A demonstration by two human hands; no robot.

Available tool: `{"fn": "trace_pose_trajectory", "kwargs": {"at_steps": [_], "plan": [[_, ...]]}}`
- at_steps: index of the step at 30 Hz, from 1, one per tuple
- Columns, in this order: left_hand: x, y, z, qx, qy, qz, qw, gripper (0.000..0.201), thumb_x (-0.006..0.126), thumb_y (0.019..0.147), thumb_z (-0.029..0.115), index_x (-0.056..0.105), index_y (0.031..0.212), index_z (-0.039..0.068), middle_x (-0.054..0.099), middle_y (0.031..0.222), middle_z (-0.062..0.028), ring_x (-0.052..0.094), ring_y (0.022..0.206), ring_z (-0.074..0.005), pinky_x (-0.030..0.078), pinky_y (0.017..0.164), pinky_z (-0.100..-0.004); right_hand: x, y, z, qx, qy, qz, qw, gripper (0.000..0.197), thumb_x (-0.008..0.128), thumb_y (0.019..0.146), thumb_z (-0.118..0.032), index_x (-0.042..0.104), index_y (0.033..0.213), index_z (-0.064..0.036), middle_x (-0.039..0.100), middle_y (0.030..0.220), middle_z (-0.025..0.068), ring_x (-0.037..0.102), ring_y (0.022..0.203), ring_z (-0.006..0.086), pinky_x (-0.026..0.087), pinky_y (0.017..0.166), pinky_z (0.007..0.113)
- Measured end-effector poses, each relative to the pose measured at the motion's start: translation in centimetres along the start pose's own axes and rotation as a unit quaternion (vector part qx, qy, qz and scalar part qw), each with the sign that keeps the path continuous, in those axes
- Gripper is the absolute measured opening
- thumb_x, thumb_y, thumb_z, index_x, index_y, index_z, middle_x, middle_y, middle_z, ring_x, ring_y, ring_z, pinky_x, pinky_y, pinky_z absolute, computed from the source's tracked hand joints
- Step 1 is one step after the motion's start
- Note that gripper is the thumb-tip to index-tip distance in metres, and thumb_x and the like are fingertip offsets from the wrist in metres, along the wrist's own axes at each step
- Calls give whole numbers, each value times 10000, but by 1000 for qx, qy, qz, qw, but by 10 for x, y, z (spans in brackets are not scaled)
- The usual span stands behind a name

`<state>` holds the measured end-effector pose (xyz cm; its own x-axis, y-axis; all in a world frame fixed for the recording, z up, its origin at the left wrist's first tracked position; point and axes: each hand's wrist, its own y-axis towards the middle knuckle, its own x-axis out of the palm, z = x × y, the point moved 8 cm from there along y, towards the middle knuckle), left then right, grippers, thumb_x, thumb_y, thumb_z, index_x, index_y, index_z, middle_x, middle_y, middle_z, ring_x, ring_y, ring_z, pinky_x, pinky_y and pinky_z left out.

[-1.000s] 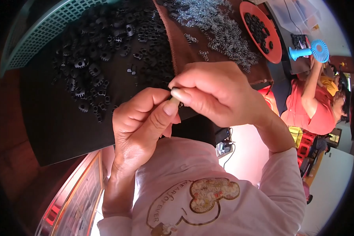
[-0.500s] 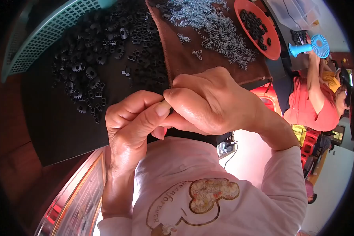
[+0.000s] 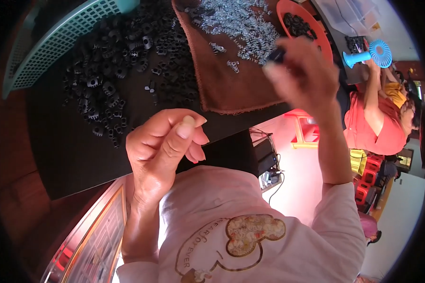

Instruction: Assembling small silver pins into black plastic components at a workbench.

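My right hand [image 3: 304, 78], blurred by motion, is raised over the brown cloth beside the red basin [image 3: 327, 46]. A small dark plastic piece [image 3: 276, 55] shows between its fingertips. My left hand [image 3: 158, 151] stays near my body over the table's front edge. Its fingers are curled, with the thumb laid against the index finger, and nothing shows between them. Beyond that hand, small black plastic parts [image 3: 108, 87] are heaped on the dark table. Small metal springs [image 3: 241, 21] lie on the brown cloth [image 3: 236, 92]. Black pieces [image 3: 297, 26] sit in the basin.
A green perforated basket [image 3: 71, 40] leans at the far left. A blue handheld fan [image 3: 378, 54] and a clear plastic box [image 3: 349, 16] are at the far right. A person in red [image 3: 373, 122] works beyond a red stool [image 3: 304, 129].
My hands were together over the table's front edge. The right one has parted from the left and swung away to the upper right with the dark piece. The left has barely moved.
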<state>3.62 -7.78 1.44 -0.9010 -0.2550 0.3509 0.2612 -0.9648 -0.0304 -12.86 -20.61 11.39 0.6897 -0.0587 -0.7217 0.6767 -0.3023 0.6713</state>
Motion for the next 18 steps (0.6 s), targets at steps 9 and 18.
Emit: {"fn": "trace_pose_trajectory", "kwargs": {"at_steps": [9,18], "plan": [[-7,-15,40,132,-22,17,991,413,594,938,169,499,1260,-71,649,974,-139,607,724,-144,507,602,-252,-35,-44,160,263,-196,-121,937,375,680,874,-321,648,1099,-23,673,855,142,645,722,273,493,654,367],[-64,-62,71,161,298,142,930,372,603,898,115,531,1211,-74,643,908,-131,605,684,-148,498,581,-257,-34,-35,125,249,-126,-72,957,306,688,877,-242,660,1081,-17,665,879,142,647,722,247,492,647,339]]}}
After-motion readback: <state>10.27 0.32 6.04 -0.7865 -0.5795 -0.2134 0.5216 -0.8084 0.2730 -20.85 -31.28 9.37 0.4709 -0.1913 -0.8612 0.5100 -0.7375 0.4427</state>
